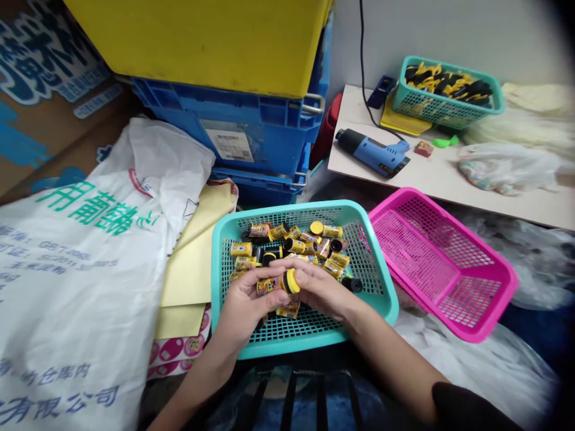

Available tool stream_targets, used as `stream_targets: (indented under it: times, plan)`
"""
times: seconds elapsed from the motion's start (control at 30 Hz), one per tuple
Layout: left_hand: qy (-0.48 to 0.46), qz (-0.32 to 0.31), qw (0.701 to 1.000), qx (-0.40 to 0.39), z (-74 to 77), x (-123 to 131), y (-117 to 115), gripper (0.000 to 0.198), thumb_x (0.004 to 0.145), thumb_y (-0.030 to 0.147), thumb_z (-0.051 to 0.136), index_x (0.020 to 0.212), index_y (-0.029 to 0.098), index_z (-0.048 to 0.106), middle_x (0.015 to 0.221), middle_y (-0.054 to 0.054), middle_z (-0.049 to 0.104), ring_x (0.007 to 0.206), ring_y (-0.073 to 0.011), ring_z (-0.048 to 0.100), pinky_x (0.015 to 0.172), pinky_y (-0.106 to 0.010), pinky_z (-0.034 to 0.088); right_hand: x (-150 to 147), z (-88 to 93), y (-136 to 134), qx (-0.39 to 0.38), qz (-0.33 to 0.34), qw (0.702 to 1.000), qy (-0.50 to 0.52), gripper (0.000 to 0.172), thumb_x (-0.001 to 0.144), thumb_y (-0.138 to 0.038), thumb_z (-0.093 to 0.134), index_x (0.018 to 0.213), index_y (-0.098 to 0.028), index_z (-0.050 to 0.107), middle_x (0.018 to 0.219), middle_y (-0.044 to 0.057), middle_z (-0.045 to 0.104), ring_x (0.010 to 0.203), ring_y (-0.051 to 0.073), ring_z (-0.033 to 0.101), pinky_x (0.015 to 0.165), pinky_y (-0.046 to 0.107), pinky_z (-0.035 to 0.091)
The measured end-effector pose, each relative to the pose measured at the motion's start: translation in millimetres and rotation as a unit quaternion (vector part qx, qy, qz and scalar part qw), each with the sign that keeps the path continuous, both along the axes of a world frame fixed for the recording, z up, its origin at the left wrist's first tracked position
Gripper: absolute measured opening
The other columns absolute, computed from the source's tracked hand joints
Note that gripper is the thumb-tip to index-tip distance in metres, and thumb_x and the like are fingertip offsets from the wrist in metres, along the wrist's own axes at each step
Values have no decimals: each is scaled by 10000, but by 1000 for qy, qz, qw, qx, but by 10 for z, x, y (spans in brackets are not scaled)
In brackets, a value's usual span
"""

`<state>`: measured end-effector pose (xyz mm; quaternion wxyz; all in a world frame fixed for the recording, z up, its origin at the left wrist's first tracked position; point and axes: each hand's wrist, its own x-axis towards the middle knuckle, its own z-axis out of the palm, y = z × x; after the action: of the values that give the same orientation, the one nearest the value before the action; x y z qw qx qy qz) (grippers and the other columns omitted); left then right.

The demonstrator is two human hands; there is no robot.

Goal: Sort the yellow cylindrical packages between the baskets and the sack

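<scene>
Seen from the person's own head, two bare forearms reach forward and meet over a teal plastic mesh basket [305,342], where the left hand [246,305] and the right hand [321,291] together hold a small labelled canister [271,285] – a short cylinder with a yellow cap [291,281]. Its long axis lies nearly level, running side to side across the person's body, with the cap end toward the right hand. The left hand's fingers curl around the labelled body, while the right hand closes narrowly over the end by the cap, so the right hand is the nearer to the cap and the left to the far end. The canister sits above the middle of the basket, in front of a loose heap of similar canisters [291,246], some capped yellow, some black. One black-capped canister [353,284] lies just beyond the right hand. A magenta mesh basket [442,263] sits tilted beside the teal one, on the right. Farther off stand stacked blue plastic crates [242,134] and a white board holding a blue heat gun [375,152]. A white woven sack [76,281] printed with green and blue characters lies to the left.
</scene>
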<state>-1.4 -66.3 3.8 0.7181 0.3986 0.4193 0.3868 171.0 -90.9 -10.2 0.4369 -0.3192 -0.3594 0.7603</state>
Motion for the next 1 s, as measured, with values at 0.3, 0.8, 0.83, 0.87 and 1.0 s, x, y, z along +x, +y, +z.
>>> stream_targets:
  times: [0.3,0.8,0.83,0.87,1.0]
  plan:
    - [-37,23,999,-28,-33,-5,-67,321,575,268,927,859,242,781,879,5,767,742,-117,702,716,-198,592,-69,-62,15,86,-26,995,-48,460,947,-521,618,1151,-118,531,1033,75,593,873,97,589,776,202,498]
    - [-46,-75,994,67,69,-153,-50,221,746,213,820,950,268,758,1034,1,751,971,-135,695,858,-190,558,-10,-51,17,68,2,997,-39,583,852,-571,718,1187,-133,530,1101,75,532,959,101,548,804,183,469]
    - [-43,-72,994,71,78,-152,-47,202,749,221,817,938,267,764,1006,1,757,957,-132,696,845,-181,558,-20,-56,20,65,1,997,-40,587,830,-568,741,1154,-126,531,1049,64,538,908,89,544,771,169,462]
    - [-37,-69,994,70,82,-146,-47,188,747,223,817,924,266,770,975,2,760,927,-126,699,818,-169,560,-28,-64,22,58,2,997,-40,593,813,-572,754,1123,-121,528,996,53,539,848,76,535,733,158,451]
    - [-18,-57,997,55,49,-87,-68,197,715,239,837,901,257,773,945,2,767,823,-118,700,753,-175,568,-49,-105,20,71,-14,996,-52,567,815,-573,751,1039,-107,519,917,38,539,773,63,512,690,153,438]
